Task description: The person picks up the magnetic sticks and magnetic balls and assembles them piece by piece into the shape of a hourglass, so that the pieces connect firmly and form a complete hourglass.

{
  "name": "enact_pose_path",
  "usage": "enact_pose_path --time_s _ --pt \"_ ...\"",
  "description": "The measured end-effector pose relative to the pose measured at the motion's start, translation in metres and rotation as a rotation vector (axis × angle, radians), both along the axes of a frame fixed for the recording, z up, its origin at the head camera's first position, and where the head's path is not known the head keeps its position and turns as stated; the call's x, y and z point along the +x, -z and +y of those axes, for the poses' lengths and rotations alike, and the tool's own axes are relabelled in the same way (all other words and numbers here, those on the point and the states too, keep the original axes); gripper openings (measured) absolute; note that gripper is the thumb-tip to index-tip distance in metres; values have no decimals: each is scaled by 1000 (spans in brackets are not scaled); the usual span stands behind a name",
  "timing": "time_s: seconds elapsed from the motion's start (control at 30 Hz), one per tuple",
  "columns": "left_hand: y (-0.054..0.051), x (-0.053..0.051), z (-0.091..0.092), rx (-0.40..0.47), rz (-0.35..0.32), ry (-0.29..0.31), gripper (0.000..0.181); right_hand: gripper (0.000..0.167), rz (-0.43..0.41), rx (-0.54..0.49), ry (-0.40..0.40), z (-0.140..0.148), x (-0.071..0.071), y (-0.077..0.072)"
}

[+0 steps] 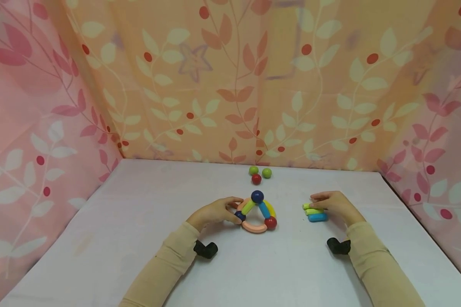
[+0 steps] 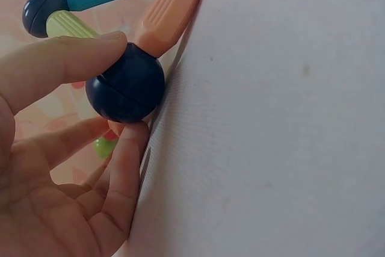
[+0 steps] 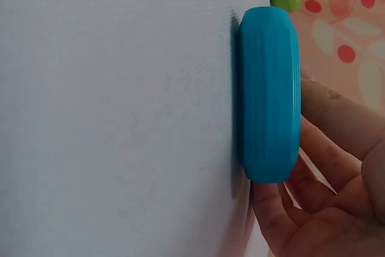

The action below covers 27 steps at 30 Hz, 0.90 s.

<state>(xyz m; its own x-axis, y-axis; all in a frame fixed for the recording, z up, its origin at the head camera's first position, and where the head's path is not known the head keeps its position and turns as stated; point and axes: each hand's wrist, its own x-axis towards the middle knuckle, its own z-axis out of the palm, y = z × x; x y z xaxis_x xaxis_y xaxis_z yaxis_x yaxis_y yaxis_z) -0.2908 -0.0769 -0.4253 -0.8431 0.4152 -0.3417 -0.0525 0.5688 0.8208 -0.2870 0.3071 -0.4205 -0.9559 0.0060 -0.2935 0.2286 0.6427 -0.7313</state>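
Note:
My left hand (image 1: 217,211) pinches a dark blue ball (image 2: 125,85) between thumb and fingers, at the left corner of a small frame of sticks and balls. Curved pink sticks (image 1: 254,227) and a yellow one (image 1: 270,209) form its base. A green stick (image 1: 248,207) and a blue stick (image 1: 264,210) rise to a dark blue top ball (image 1: 257,196); a red ball (image 1: 270,223) marks the right corner. My right hand (image 1: 336,205) is at two light green sticks (image 1: 314,211), beyond a loose blue stick (image 3: 271,94). That stick hides its fingertips in the right wrist view.
Two green balls (image 1: 266,172) and a red ball (image 1: 256,179) lie behind the frame on the white table (image 1: 138,273). Floral curtains (image 1: 230,85) stand along the back and both sides. A black wrist device (image 1: 205,249) shows at each sleeve.

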Motion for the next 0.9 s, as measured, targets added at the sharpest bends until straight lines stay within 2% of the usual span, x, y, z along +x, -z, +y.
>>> enact_pose_path --time_s 0.13,0.3,0.37,0.43,0.5,0.6,0.73,0.9 --pt "-1 1 1 9 -6 -10 73 52 3 56 -42 -3 -4 -1" --pt "-1 1 1 5 -4 -13 73 40 33 171 -138 -10 -9 -6" --pt "0 1 1 7 -1 -9 73 40 53 188 -149 -14 -9 -8" --pt "1 1 1 9 0 -8 73 41 67 174 -126 -20 -8 -10" --pt "3 0 1 13 -2 -7 73 43 96 140 -96 -28 -6 -13" --pt "4 0 2 13 -8 -12 73 46 140 31 -64 -45 -2 -19" --pt "3 0 1 15 -7 -9 73 50 216 -140 -82 -74 5 -34" --pt "1 0 -1 26 2 2 74 48 286 -262 -116 -112 14 -52"
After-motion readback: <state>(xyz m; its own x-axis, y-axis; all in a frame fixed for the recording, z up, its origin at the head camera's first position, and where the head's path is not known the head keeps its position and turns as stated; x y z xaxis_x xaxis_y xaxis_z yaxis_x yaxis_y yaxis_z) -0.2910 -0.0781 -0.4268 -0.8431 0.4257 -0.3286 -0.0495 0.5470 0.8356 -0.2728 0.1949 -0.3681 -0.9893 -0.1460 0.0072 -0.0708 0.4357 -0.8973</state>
